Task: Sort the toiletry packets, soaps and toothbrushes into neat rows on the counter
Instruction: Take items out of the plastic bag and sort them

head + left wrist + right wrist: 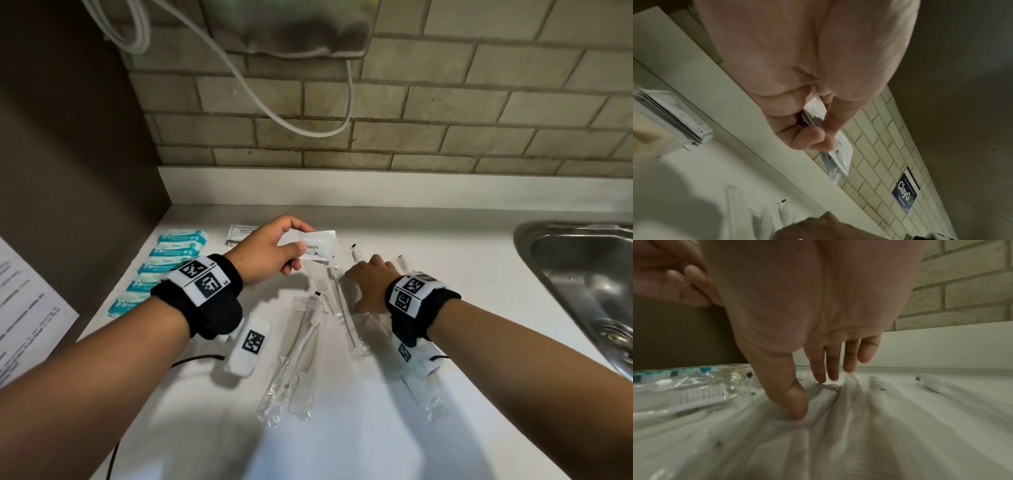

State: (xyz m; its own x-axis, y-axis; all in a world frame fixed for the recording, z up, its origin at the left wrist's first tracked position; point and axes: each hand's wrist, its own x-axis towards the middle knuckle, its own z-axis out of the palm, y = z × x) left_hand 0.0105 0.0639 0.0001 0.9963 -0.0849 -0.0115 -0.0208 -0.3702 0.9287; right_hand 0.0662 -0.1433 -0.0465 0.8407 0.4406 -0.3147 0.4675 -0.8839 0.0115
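White table (pixel 445 240) surface runs beneath a brick-tile wall, with a steel sink (pixel 582 274) at the far right. Left hand (pixel 270 250) pinches a toothpaste sachet (pixel 318 245) clear of the table, its long axis running left to right, above the far end of the scattered items. Right hand (pixel 371 284) lies with fingers extended and relaxed, thumb and fingertips pressing on the clear-wrapped toothbrushes (pixel 346 308), whose long axes run near to far. Soap packets (pixel 164 263) form a finished row at the far left; a sachet stack (pixel 239 234) lies just beyond the left grip, so that hand is nearer for placement.
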